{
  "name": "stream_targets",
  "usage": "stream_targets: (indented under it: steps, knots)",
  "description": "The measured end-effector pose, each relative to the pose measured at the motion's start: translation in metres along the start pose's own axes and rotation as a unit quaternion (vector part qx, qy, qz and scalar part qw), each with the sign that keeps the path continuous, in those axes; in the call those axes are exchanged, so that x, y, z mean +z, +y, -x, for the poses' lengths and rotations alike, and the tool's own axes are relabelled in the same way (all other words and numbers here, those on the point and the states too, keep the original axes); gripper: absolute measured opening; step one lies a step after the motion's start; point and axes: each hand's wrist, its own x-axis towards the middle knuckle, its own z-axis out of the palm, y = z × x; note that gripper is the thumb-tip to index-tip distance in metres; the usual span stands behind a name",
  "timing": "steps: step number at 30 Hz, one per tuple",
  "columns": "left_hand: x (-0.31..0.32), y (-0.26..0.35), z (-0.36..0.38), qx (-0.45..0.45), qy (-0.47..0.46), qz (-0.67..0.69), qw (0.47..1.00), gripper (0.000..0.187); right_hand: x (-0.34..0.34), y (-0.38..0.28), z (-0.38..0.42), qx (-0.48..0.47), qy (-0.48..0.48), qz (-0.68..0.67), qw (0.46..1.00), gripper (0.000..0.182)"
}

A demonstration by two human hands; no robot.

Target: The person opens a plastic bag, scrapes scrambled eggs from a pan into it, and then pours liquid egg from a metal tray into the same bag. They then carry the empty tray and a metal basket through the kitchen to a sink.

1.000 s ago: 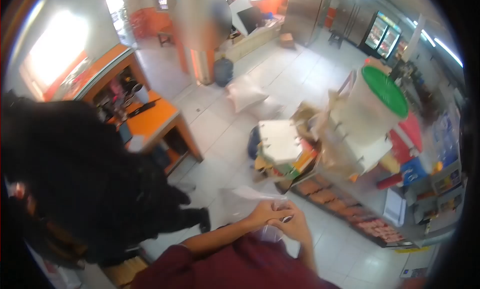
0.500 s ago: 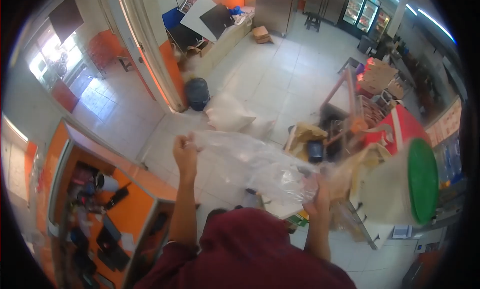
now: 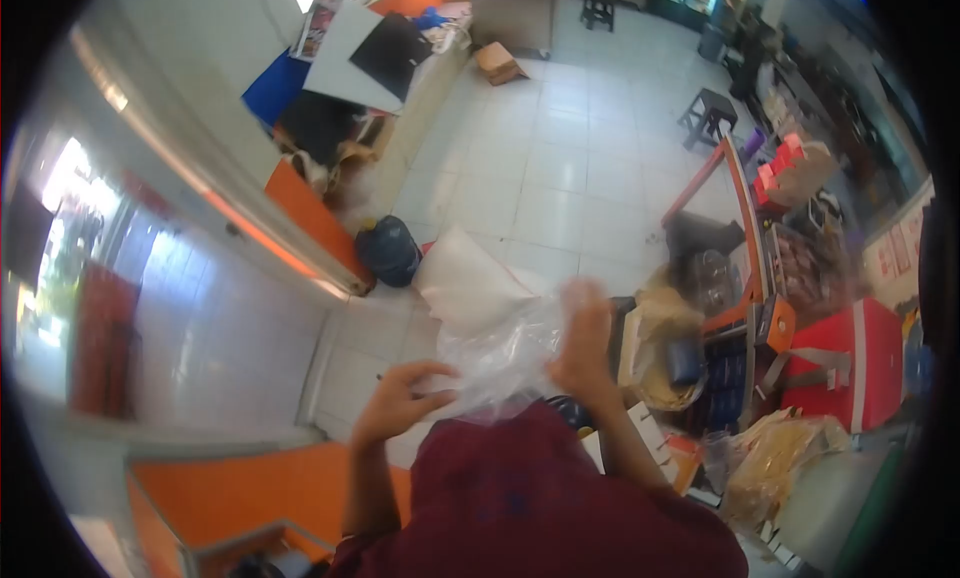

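A clear plastic bag (image 3: pixel 505 353) is stretched and crumpled between my two hands, just in front of my maroon clothing. My left hand (image 3: pixel 395 406) is at the bag's left edge, its fingers and thumb curled around the film. At the bag's right side is my right hand (image 3: pixel 585 343), upright with the thumb side toward the film; motion smears its fingers. Beyond the bag, a pale full sack (image 3: pixel 465 273) lies on the floor and shows partly through the film.
A dark round container (image 3: pixel 390 251) stands by the orange-edged doorway. To my right are an open box lined with brown paper (image 3: pixel 655 323), a red bag (image 3: pixel 850 363) and a wooden frame (image 3: pixel 745 213). An orange counter (image 3: pixel 270 488) is at my lower left.
My hands have come closer together, the right moving up and left, the left moving lower. The bag has gone from stretched wide to bunched. The view has shifted too.
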Motion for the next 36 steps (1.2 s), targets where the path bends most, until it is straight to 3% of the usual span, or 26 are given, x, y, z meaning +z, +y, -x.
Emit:
stream_targets:
  steps: [3, 4, 7, 8, 10, 13, 14, 17, 19, 21, 23, 24, 25, 26, 27, 28, 29, 30, 31, 32, 33, 34, 35, 36]
  knots:
    - [-0.005, 0.038, -0.072, 0.059, -0.176, 0.017, 0.983, 0.033, 0.065, -0.002, -0.013, -0.045, -0.133, -0.174, 0.975, 0.06]
    - [-0.015, 0.042, -0.093, 0.069, -0.121, -0.061, 0.988, 0.032, 0.082, 0.006, -0.027, -0.047, -0.162, -0.222, 0.96, 0.055]
    - [-0.045, 0.032, -0.157, 0.077, 0.076, -0.266, 0.958, 0.032, 0.08, 0.051, -0.076, 0.165, -0.108, -0.32, 0.927, 0.039]
    - [-0.058, 0.01, -0.186, 0.061, 0.16, -0.321, 0.932, 0.032, 0.073, 0.061, -0.095, 0.192, -0.113, -0.257, 0.94, 0.035]
    - [-0.081, -0.014, -0.241, 0.105, 0.238, -0.373, 0.891, 0.026, 0.06, 0.082, -0.141, 0.239, -0.122, -0.134, 0.954, 0.028]
    - [-0.106, -0.027, -0.322, 0.06, 0.382, -0.268, 0.882, 0.021, 0.064, 0.141, -0.207, 0.282, -0.197, -0.1, 0.934, 0.029]
    - [-0.111, -0.037, -0.352, -0.011, 0.375, -0.164, 0.912, 0.018, 0.081, 0.17, -0.215, 0.228, -0.217, -0.126, 0.941, 0.022]
    - [-0.102, -0.053, -0.458, -0.066, 0.284, -0.153, 0.944, 0.017, 0.135, 0.268, -0.244, 0.166, -0.363, -0.146, 0.905, 0.02]
    - [-0.069, -0.018, -0.548, 0.013, 0.258, -0.197, 0.946, 0.019, 0.167, 0.364, -0.275, 0.203, -0.424, -0.123, 0.874, 0.023]
    - [-0.027, 0.024, -0.674, 0.049, 0.245, -0.185, 0.95, 0.024, 0.177, 0.465, -0.326, 0.274, -0.353, -0.043, 0.894, 0.027]
    - [0.01, 0.085, -0.825, 0.273, 0.242, -0.237, 0.9, 0.027, 0.137, 0.559, -0.409, 0.291, -0.112, 0.057, 0.949, 0.03]
    - [0.016, 0.107, -0.87, 0.36, 0.221, -0.276, 0.863, 0.028, 0.098, 0.562, -0.445, 0.307, -0.031, 0.059, 0.949, 0.032]
    - [0.021, 0.17, -0.893, 0.381, 0.224, -0.255, 0.86, 0.029, 0.06, 0.565, -0.481, 0.318, 0.052, 0.057, 0.945, 0.035]
    - [0.035, 0.262, -0.906, 0.392, 0.234, -0.227, 0.86, 0.031, 0.008, 0.552, -0.527, 0.417, 0.073, 0.021, 0.906, 0.026]
    - [0.045, 0.336, -0.902, 0.393, 0.235, -0.151, 0.876, 0.034, -0.032, 0.538, -0.561, 0.322, 0.168, 0.032, 0.931, 0.03]
    - [0.049, 0.358, -0.914, 0.43, 0.234, -0.028, 0.871, 0.03, -0.062, 0.532, -0.586, 0.197, 0.259, 0.063, 0.943, 0.035]
    - [0.059, 0.349, -0.929, 0.459, 0.243, 0.039, 0.853, 0.029, -0.07, 0.542, -0.599, 0.106, 0.331, 0.105, 0.932, 0.034]
    - [0.071, 0.305, -0.952, 0.458, 0.245, 0.049, 0.853, 0.029, -0.053, 0.567, -0.593, 0.079, 0.351, 0.137, 0.923, 0.033]
    - [0.09, 0.24, -0.987, 0.418, 0.229, 0.0, 0.879, 0.029, -0.018, 0.608, -0.582, 0.115, 0.308, 0.161, 0.931, 0.032]
    - [0.112, 0.163, -1.02, 0.365, 0.183, -0.08, 0.909, 0.03, 0.033, 0.663, -0.556, 0.189, 0.215, 0.172, 0.943, 0.031]
    - [0.131, 0.077, -1.054, 0.285, 0.1, -0.189, 0.934, 0.031, 0.096, 0.724, -0.515, 0.295, 0.059, 0.175, 0.937, 0.03]
    - [0.144, 0.004, -1.076, 0.211, 0.001, -0.287, 0.934, 0.033, 0.154, 0.773, -0.462, 0.389, -0.122, 0.154, 0.9, 0.029]
    - [0.145, -0.05, -1.084, 0.18, -0.076, -0.343, 0.919, 0.035, 0.196, 0.796, -0.411, 0.447, -0.245, 0.102, 0.854, 0.029]
    - [0.146, -0.086, -1.095, 0.208, -0.102, -0.335, 0.913, 0.038, 0.211, 0.804, -0.384, 0.473, -0.268, 0.058, 0.837, 0.029]
